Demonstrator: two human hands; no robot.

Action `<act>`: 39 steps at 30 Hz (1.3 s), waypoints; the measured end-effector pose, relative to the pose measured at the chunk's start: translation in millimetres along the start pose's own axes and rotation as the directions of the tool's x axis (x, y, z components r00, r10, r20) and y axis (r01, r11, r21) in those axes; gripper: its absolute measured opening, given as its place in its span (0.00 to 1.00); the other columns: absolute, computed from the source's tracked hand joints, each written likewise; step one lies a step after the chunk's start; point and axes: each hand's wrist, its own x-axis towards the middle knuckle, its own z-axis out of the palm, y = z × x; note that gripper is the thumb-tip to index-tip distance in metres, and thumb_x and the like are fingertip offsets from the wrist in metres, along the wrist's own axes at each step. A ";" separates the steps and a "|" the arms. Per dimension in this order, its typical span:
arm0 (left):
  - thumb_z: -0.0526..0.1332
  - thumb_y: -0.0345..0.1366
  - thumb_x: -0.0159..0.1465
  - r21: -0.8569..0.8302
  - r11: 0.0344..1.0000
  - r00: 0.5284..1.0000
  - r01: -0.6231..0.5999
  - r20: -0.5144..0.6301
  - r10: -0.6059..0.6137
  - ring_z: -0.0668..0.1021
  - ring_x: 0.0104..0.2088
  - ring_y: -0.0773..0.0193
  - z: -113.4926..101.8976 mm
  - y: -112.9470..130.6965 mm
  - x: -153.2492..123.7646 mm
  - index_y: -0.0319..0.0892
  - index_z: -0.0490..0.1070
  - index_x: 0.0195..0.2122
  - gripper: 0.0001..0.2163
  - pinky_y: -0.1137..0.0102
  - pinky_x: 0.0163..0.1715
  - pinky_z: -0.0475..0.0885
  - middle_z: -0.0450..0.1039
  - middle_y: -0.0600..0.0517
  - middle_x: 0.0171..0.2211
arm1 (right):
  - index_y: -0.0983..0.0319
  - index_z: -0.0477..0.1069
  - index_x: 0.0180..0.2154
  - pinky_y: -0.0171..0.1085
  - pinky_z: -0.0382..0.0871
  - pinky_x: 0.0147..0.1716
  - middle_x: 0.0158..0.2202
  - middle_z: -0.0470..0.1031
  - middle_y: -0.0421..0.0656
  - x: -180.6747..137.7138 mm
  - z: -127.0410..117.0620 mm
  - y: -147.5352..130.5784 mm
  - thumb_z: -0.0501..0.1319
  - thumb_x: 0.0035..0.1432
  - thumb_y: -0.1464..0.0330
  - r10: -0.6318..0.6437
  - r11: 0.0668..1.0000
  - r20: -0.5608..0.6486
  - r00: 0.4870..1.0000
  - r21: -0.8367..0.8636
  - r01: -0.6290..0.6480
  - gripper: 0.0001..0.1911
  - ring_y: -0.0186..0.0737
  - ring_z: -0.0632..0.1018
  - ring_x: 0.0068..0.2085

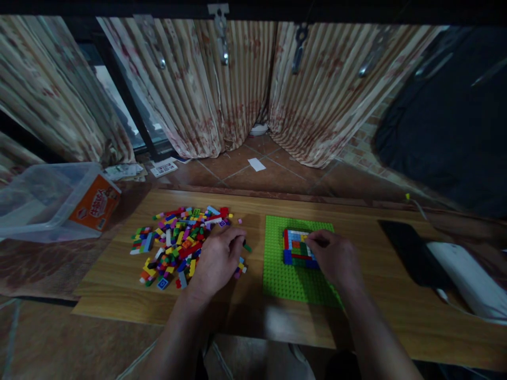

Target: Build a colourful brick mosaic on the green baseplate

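Observation:
A bright green studded baseplate [295, 290] lies on the wooden table, carrying a low block of multicoloured toy bricks [295, 244] with red, blue, white and yellow parts. Over the right side of that block, my right hand [336, 258] has thumb and index finger pinched at the top bricks; whatever they hold is hidden. My left hand [219, 258] is closed at the right edge of a loose brick pile [178, 237]. Its fingertips are curled together, and their contents cannot be made out. A dark green brick [247, 247] shows right beside these fingertips.
To the left, a clear plastic bin [51, 184] with an orange label lies beyond the table edge. A black phone [412, 253] and a white device [467, 274] with a cable are at the right. Striped curtains [198, 89] hang behind the table [130, 309].

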 end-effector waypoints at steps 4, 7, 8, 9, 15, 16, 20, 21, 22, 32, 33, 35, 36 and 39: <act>0.55 0.31 0.65 0.006 1.000 1.000 -0.004 0.000 0.004 0.78 0.38 0.61 -1.1 1.3 -0.2 0.44 0.75 0.38 0.09 0.68 0.40 0.72 0.77 0.49 0.37 | 0.59 0.76 0.27 0.38 0.65 0.29 0.26 0.79 0.42 -0.7 -0.1 -1.9 0.60 0.52 0.61 0.017 1.000 -0.007 1.000 -0.008 -0.017 0.09 0.43 0.78 0.28; 0.55 0.31 0.65 0.007 1.000 1.000 -0.007 -0.001 0.007 0.78 0.38 0.61 -1.4 1.4 -0.4 0.43 0.75 0.39 0.09 0.68 0.40 0.72 0.77 0.49 0.37 | 0.59 0.76 0.27 0.39 0.66 0.29 0.27 0.80 0.43 -1.4 1.3 -4.0 0.60 0.52 0.60 0.014 1.000 -0.013 1.000 0.012 -0.014 0.11 0.43 0.78 0.29; 0.55 0.31 0.65 0.007 1.000 1.000 -0.007 0.001 0.007 0.78 0.37 0.61 -1.4 1.2 -0.5 0.43 0.75 0.39 0.09 0.68 0.39 0.72 0.77 0.49 0.37 | 0.59 0.76 0.26 0.39 0.66 0.30 0.27 0.80 0.43 -1.5 1.7 -4.4 0.60 0.52 0.60 0.009 1.000 -0.010 1.000 0.026 -0.008 0.11 0.43 0.78 0.29; 0.55 0.31 0.65 0.007 1.000 1.000 -0.007 0.003 0.007 0.78 0.37 0.61 -1.3 1.0 -0.5 0.43 0.75 0.39 0.09 0.68 0.39 0.72 0.77 0.49 0.36 | 0.59 0.76 0.26 0.39 0.66 0.30 0.27 0.80 0.43 -1.5 2.1 -4.6 0.60 0.52 0.59 0.004 0.999 -0.004 1.000 0.039 -0.004 0.12 0.43 0.78 0.29; 0.54 0.31 0.66 0.011 1.000 1.000 -0.018 0.005 0.018 0.78 0.39 0.60 -0.7 -0.1 -1.1 0.43 0.75 0.39 0.09 0.67 0.41 0.72 0.77 0.49 0.38 | 0.60 0.77 0.28 0.39 0.68 0.32 0.29 0.81 0.44 0.4 1.2 -1.4 0.61 0.49 0.60 0.018 0.995 0.040 0.999 0.101 -0.022 0.11 0.43 0.79 0.30; 0.54 0.31 0.66 0.014 1.000 1.000 -0.016 0.008 0.016 0.78 0.39 0.60 -0.6 -0.2 -1.1 0.43 0.75 0.39 0.09 0.67 0.40 0.72 0.77 0.49 0.38 | 0.60 0.77 0.28 0.39 0.68 0.32 0.29 0.81 0.44 0.8 0.9 -0.3 0.61 0.49 0.60 0.023 0.994 0.042 0.999 0.107 -0.027 0.11 0.43 0.79 0.30; 0.55 0.30 0.65 0.024 1.000 1.000 -0.017 0.024 0.017 0.78 0.38 0.60 -1.0 0.1 -1.0 0.43 0.75 0.39 0.09 0.67 0.40 0.72 0.77 0.49 0.38 | 0.60 0.78 0.30 0.39 0.68 0.32 0.28 0.80 0.43 2.5 0.0 4.7 0.60 0.50 0.61 0.026 0.992 0.061 0.998 0.118 -0.033 0.12 0.42 0.79 0.30; 0.55 0.30 0.65 0.027 1.000 0.999 -0.017 0.027 0.016 0.78 0.39 0.60 -1.1 0.3 -0.9 0.42 0.75 0.39 0.09 0.67 0.40 0.72 0.77 0.50 0.38 | 0.60 0.78 0.30 0.39 0.68 0.32 0.28 0.80 0.43 2.9 -0.2 5.9 0.59 0.51 0.61 0.026 0.993 0.063 0.998 0.117 -0.033 0.12 0.42 0.78 0.30; 0.55 0.30 0.65 0.029 0.999 0.999 -0.017 0.031 0.016 0.78 0.39 0.60 -1.4 0.7 -0.8 0.42 0.75 0.39 0.09 0.66 0.40 0.72 0.76 0.50 0.38 | 0.60 0.78 0.31 0.39 0.68 0.32 0.28 0.80 0.43 3.3 -0.4 6.8 0.59 0.51 0.61 0.031 0.993 0.062 0.998 0.115 -0.038 0.12 0.42 0.78 0.30; 0.55 0.29 0.65 0.036 0.999 1.000 -0.012 0.028 0.011 0.78 0.38 0.61 -2.5 2.2 -1.1 0.42 0.76 0.39 0.09 0.67 0.41 0.72 0.76 0.49 0.37 | 0.61 0.78 0.29 0.38 0.67 0.30 0.27 0.79 0.42 7.6 3.6 9.8 0.61 0.48 0.60 0.125 0.978 0.048 0.991 0.161 -0.131 0.12 0.41 0.77 0.28; 0.55 0.29 0.65 0.035 0.999 0.999 -0.011 0.031 0.010 0.78 0.38 0.61 -2.5 2.2 -1.1 0.42 0.76 0.39 0.09 0.67 0.40 0.72 0.76 0.49 0.36 | 0.61 0.78 0.30 0.38 0.67 0.30 0.26 0.79 0.42 8.0 4.5 10.9 0.61 0.47 0.60 0.137 0.975 0.054 0.989 0.167 -0.144 0.13 0.41 0.77 0.28; 0.55 0.29 0.65 0.035 0.999 0.999 -0.009 0.037 0.008 0.78 0.37 0.61 -2.6 2.2 -1.1 0.42 0.76 0.39 0.09 0.68 0.39 0.72 0.75 0.49 0.36 | 0.61 0.78 0.30 0.38 0.67 0.29 0.27 0.79 0.43 8.8 6.3 13.7 0.61 0.47 0.60 0.151 0.969 0.062 0.987 0.188 -0.160 0.13 0.41 0.77 0.28; 0.55 0.29 0.65 0.037 0.999 0.999 -0.007 0.040 0.006 0.78 0.37 0.61 -2.6 2.2 -1.2 0.42 0.76 0.39 0.09 0.68 0.39 0.72 0.75 0.49 0.36 | 0.61 0.78 0.30 0.38 0.67 0.29 0.27 0.79 0.43 9.2 7.1 15.1 0.61 0.47 0.60 0.150 0.967 0.064 0.987 0.198 -0.160 0.13 0.41 0.77 0.28; 0.55 0.29 0.65 0.042 0.999 0.999 -0.003 0.042 0.002 0.78 0.37 0.62 -2.7 2.3 -1.8 0.42 0.75 0.40 0.09 0.68 0.39 0.71 0.75 0.49 0.36 | 0.62 0.77 0.30 0.38 0.68 0.29 0.27 0.78 0.43 9.8 8.5 17.6 0.61 0.47 0.60 0.134 0.963 0.067 0.989 0.227 -0.146 0.13 0.40 0.76 0.28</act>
